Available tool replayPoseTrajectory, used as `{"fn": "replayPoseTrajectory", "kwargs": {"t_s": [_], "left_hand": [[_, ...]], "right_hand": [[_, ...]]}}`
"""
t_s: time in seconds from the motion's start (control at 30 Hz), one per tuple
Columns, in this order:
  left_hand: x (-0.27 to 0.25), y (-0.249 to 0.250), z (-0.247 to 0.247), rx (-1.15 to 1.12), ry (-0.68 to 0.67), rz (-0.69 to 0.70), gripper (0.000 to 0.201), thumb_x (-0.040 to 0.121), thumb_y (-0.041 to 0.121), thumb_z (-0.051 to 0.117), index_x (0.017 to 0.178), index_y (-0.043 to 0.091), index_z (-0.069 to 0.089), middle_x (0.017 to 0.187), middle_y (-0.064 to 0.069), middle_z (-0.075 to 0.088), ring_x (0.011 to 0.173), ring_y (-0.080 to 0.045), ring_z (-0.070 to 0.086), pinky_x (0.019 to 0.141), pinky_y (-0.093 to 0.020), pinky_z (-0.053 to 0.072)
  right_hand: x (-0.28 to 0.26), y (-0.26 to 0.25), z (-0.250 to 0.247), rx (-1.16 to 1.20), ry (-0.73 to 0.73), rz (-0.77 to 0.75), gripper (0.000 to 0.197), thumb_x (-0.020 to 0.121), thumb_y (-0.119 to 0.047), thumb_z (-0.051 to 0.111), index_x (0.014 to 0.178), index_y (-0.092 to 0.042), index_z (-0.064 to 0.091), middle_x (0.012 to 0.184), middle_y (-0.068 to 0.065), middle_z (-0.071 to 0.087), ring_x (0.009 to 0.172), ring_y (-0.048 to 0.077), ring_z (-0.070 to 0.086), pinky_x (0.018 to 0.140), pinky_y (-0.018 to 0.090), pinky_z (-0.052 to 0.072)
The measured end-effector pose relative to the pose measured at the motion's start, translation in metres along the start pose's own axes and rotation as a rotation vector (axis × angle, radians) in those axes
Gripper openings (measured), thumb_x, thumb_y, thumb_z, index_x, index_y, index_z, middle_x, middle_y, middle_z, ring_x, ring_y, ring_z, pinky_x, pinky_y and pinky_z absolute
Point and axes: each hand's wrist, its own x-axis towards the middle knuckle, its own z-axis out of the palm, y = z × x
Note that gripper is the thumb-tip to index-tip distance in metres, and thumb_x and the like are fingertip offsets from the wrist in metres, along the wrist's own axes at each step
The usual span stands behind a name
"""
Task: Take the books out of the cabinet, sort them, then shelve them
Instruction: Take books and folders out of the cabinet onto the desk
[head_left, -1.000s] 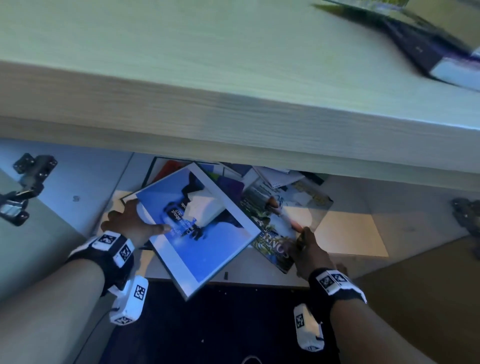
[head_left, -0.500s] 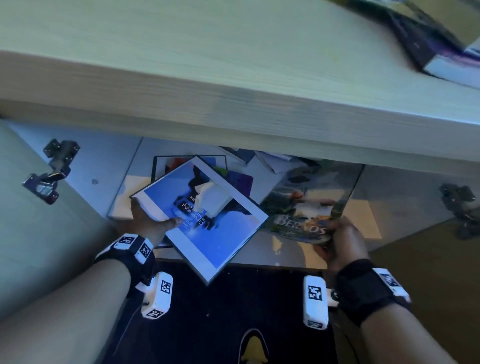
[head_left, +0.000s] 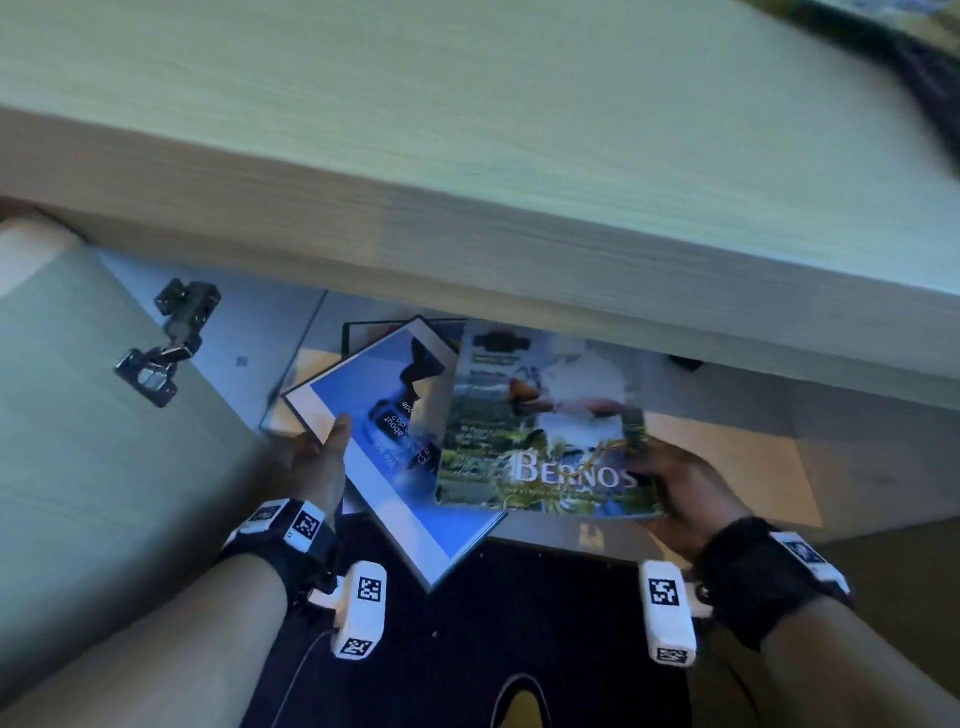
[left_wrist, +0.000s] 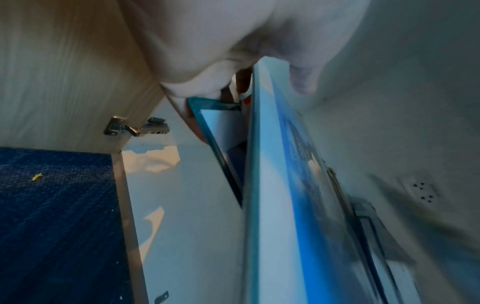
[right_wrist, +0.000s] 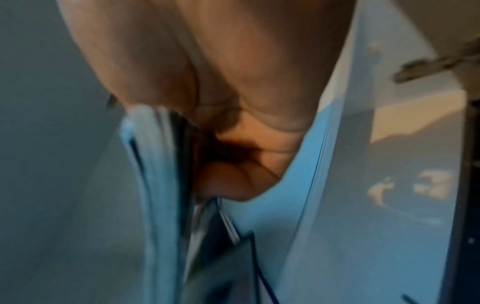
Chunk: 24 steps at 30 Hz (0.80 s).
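Note:
At the open cabinet's mouth, my left hand grips a blue book with a white border by its left edge, thumb on the cover. Its near corner juts out over the dark carpet. The same blue book shows edge-on in the left wrist view, with my thumb on its cover. My right hand grips the lower right corner of a green and white magazine lettered "BERNOS", which overlaps the blue book's right side. A dark-edged book lies flat behind them on the cabinet floor. The right wrist view is blurred.
A thick wooden shelf overhangs the cabinet opening. The open left door carries a metal hinge. The cabinet's pale floor runs right of the magazine. Dark blue carpet lies in front. Blurred books lie at the shelf's top right.
My right hand has drawn the magazine out and turned it upright, so it now covers part of the blue book. The left hand with the blue book has barely moved.

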Motion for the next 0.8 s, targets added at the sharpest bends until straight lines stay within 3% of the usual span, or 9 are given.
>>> {"fn": "replayPoseTrajectory", "kwargs": {"t_s": [0.1,0.17,0.3,0.37,0.43,0.53,0.6,0.7,0.8], "left_hand": [[0.007,-0.003,-0.001,-0.006,-0.009,-0.077,0.106,0.036,0.102,0.060,0.102,0.018,0.061,0.099,-0.023,0.067,0.083,-0.039,0.069,0.081,-0.048,0.055],[-0.025,0.016,-0.002,0.051,-0.042,-0.050,0.095,0.048,0.088,0.073,0.103,0.013,0.055,0.087,-0.015,0.062,0.070,-0.027,0.059,0.071,-0.039,0.056],[-0.060,0.032,0.008,0.162,-0.052,0.031,0.071,0.077,0.055,0.079,0.114,0.004,0.046,0.089,-0.008,0.051,0.053,-0.018,0.051,0.037,-0.011,0.040],[-0.050,0.020,0.011,0.142,-0.087,-0.024,0.126,0.056,0.076,0.081,0.145,0.005,0.029,0.128,-0.013,0.056,0.092,-0.023,0.071,0.073,-0.025,0.059],[-0.040,0.005,0.010,0.203,-0.104,-0.094,0.149,0.043,0.082,0.082,0.154,0.013,0.011,0.148,-0.012,0.048,0.122,-0.035,0.060,0.096,-0.048,0.050],[-0.055,0.012,0.003,0.241,-0.240,-0.205,0.102,0.066,0.059,0.085,0.141,0.002,0.045,0.140,-0.015,0.059,0.124,-0.037,0.059,0.095,-0.039,0.048],[-0.079,0.025,-0.006,0.326,-0.452,-0.337,0.073,0.082,0.059,0.070,0.129,0.005,0.053,0.136,-0.009,0.060,0.139,-0.034,0.045,0.111,-0.048,0.034],[-0.101,0.042,-0.020,0.354,-0.546,-0.447,0.084,0.080,0.069,0.064,0.138,0.011,0.047,0.156,-0.013,0.041,0.145,-0.038,0.034,0.115,-0.054,0.028],[-0.130,0.052,-0.037,0.413,-0.593,-0.486,0.070,0.099,0.055,0.045,0.157,0.022,0.026,0.166,-0.013,0.020,0.153,-0.037,0.018,0.117,-0.057,0.022]], "right_hand": [[0.048,0.000,0.026,-0.764,0.019,0.028,0.032,0.094,-0.029,0.069,0.114,-0.004,0.071,0.114,0.018,0.072,0.101,0.032,0.066,0.082,0.036,0.050],[0.074,-0.005,0.042,-1.090,0.045,-0.087,0.042,0.094,-0.043,0.066,0.115,-0.007,0.070,0.112,0.015,0.070,0.095,0.028,0.065,0.075,0.035,0.050],[0.103,0.001,0.063,-1.011,0.104,0.006,0.065,0.086,-0.067,0.062,0.120,-0.012,0.064,0.113,0.014,0.072,0.080,0.022,0.067,0.059,0.032,0.052],[0.106,0.016,0.068,-0.863,0.148,0.064,0.091,0.063,-0.082,0.071,0.120,-0.012,0.066,0.113,0.012,0.073,0.093,0.028,0.071,0.077,0.040,0.060],[0.106,0.033,0.071,-0.905,0.145,0.057,0.109,0.046,-0.087,0.075,0.130,-0.019,0.060,0.123,0.011,0.066,0.109,0.032,0.066,0.095,0.045,0.056],[0.096,0.034,0.073,-0.980,0.113,0.077,0.091,0.051,-0.072,0.074,0.122,-0.018,0.055,0.117,0.010,0.060,0.105,0.033,0.064,0.075,0.038,0.055],[0.089,0.030,0.069,-0.921,0.058,0.095,0.069,0.062,-0.064,0.078,0.103,-0.012,0.059,0.102,0.008,0.064,0.092,0.028,0.066,0.061,0.029,0.046],[0.068,0.028,0.061,-0.725,0.011,0.140,0.047,0.076,-0.045,0.083,0.065,-0.011,0.053,0.074,0.013,0.060,0.069,0.024,0.064,0.063,0.032,0.043],[0.025,0.023,0.055,-0.518,-0.103,0.314,0.058,0.057,-0.051,0.094,0.076,-0.001,0.072,0.082,0.018,0.073,0.077,0.031,0.073,0.076,0.037,0.056]]}}
